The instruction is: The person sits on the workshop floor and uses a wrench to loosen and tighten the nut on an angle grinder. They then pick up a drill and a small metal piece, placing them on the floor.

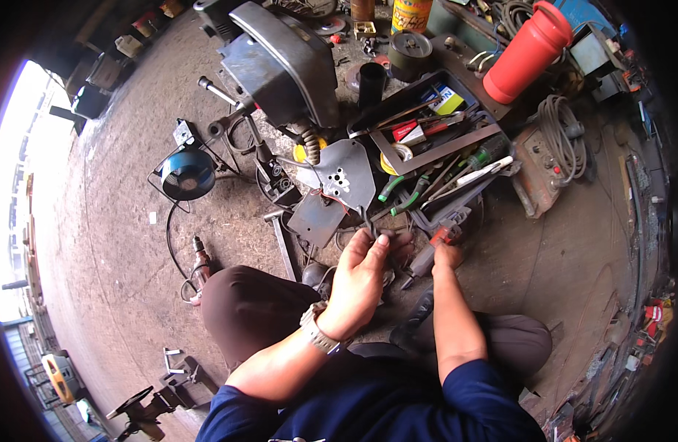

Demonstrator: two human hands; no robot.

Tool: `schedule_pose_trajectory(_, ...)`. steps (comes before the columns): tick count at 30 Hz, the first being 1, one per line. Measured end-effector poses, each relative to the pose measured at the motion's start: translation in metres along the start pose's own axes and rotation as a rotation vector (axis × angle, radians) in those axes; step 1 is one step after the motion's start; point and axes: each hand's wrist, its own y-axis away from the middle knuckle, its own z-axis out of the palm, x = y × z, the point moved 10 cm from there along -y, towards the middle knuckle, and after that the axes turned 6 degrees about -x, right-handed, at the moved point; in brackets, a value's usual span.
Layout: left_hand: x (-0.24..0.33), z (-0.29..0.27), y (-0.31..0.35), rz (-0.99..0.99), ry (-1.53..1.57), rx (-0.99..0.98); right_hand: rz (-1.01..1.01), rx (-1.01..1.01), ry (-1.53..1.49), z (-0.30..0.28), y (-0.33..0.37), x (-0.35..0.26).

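Note:
My left hand, a watch on its wrist, is raised in front of me with thumb and fingers pinched together. A thin dark rod or cord runs up from the pinch toward a grey metal plate with several holes. My right hand is closed around an orange and grey power tool, whose narrow tip points down and left; its exact kind is unclear. Beyond the hands lie green-handled pliers. A smaller flat plate rests beside the holed one.
A black toolbox full of hand tools stands ahead, near a red cylinder. A dark grey machine head stands at upper left. On the floor are a blue round fan-like unit, a red drill, a hammer and coiled cable.

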Motion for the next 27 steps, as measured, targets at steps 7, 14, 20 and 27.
schedule_pose_trajectory(7,0.000,0.015,-0.007,0.082,-0.092,-0.008,-0.539,-0.819,0.271,0.020,0.160,-0.112)
schedule_pose_trajectory(14,-0.011,0.008,0.006,0.044,0.018,-0.060,-0.724,-0.926,-0.043,-0.061,0.275,-0.214)
schedule_pose_trajectory(20,-0.024,0.019,0.012,0.036,0.115,-0.180,-0.690,-0.916,-0.247,-0.060,0.279,-0.203)
schedule_pose_trajectory(27,-0.015,0.020,0.014,0.136,-0.332,-0.287,-0.936,-0.684,-0.017,-0.069,0.284,-0.211)
